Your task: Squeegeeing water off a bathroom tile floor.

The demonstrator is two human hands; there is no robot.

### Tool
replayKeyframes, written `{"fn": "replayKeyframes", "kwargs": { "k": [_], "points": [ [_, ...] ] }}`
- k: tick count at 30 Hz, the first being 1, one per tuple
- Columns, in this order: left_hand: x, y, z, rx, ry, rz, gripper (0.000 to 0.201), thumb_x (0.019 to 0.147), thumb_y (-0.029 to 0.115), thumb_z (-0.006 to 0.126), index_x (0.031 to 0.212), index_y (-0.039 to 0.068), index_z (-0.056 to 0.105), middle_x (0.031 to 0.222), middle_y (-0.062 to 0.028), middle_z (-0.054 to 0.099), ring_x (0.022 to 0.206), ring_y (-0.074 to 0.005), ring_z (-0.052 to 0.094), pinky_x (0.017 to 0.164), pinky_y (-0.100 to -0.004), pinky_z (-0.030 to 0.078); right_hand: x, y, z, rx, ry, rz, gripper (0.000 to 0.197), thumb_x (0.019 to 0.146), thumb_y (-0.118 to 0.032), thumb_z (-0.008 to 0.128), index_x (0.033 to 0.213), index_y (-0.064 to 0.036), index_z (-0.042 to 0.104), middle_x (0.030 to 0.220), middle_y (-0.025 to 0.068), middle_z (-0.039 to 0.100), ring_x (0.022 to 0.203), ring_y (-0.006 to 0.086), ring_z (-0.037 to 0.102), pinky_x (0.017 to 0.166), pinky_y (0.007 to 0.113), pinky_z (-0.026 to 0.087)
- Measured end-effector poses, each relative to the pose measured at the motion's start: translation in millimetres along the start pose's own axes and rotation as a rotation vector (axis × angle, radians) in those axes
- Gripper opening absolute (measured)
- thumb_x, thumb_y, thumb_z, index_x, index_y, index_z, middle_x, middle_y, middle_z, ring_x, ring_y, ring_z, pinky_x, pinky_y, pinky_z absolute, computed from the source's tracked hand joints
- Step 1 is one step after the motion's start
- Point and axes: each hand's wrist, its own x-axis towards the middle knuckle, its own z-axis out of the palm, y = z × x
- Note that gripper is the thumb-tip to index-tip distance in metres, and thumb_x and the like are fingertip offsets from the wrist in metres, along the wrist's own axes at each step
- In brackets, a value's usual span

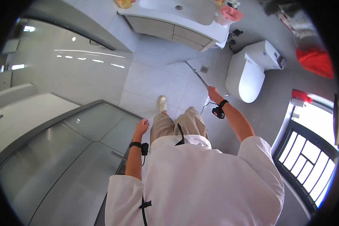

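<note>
My right hand point(214, 95) is wrapped round the grey handle of a floor squeegee point(200, 78). The handle slants away to a thin, pale crosswise head lying on the tiles, close to a square floor drain point(203, 69). My left hand point(141, 127) hangs beside my left thigh with its fingers curled in, and nothing shows in it. Both wrists wear black straps with small black devices.
A white toilet point(248, 75) with its lid down stands on the right. Ahead is a washbasin cabinet point(165, 28). A dark-framed glass partition point(64, 162) stands close on my left. A barred window point(309, 158) is at lower right.
</note>
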Motion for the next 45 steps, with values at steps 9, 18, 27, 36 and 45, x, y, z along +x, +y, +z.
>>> {"fn": "replayKeyframes", "kwargs": {
  "k": [9,18,27,36,45],
  "points": [
    [-33,-10,90,-0.643,0.126,-0.334,0.032,0.082,0.010,0.053,0.111,-0.002,0.056,0.087,-0.0168,0.066,0.074,-0.0215,0.066,0.066,-0.0321,0.055,64,-71,-19,-0.391,0.061,-0.084,0.043,0.090,-0.037,0.046,0.126,-0.0142,0.053,0.085,0.0171,0.066,0.072,0.0303,0.064,0.066,0.041,0.050],
    [-86,66,158,-0.563,-0.027,-0.617,0.030,0.081,0.006,0.052,0.110,-0.005,0.055,0.092,-0.0193,0.064,0.077,-0.0232,0.066,0.064,-0.0330,0.056,181,3,-129,-0.710,0.206,-0.456,0.038,0.091,-0.033,0.042,0.125,-0.0172,0.051,0.098,0.0188,0.064,0.085,0.0396,0.062,0.074,0.047,0.050],
    [7,218,126,-0.319,-0.034,-0.310,0.032,0.084,0.013,0.053,0.113,0.000,0.056,0.090,-0.0144,0.066,0.076,-0.0224,0.066,0.059,-0.0315,0.052,53,170,-242,-0.437,0.060,-0.128,0.039,0.090,-0.032,0.042,0.127,-0.0229,0.050,0.107,0.0233,0.060,0.101,0.0431,0.056,0.087,0.049,0.045],
    [49,328,43,-0.228,0.129,0.061,0.027,0.086,0.010,0.054,0.112,0.002,0.055,0.085,-0.0128,0.065,0.073,-0.0194,0.064,0.067,-0.0301,0.053,106,140,-305,-0.329,0.208,-0.287,0.030,0.092,-0.032,0.039,0.104,-0.0153,0.060,0.099,0.0226,0.061,0.091,0.0447,0.057,0.078,0.052,0.046],
    [10,262,2,-0.136,-0.021,-0.221,0.029,0.086,0.008,0.052,0.114,0.002,0.054,0.087,-0.0123,0.066,0.074,-0.0205,0.065,0.063,-0.0299,0.050,137,171,-229,-0.216,0.129,-0.147,0.040,0.091,-0.032,0.037,0.122,-0.0115,0.052,0.095,0.0230,0.063,0.083,0.0394,0.061,0.071,0.046,0.050]
  ]
}}
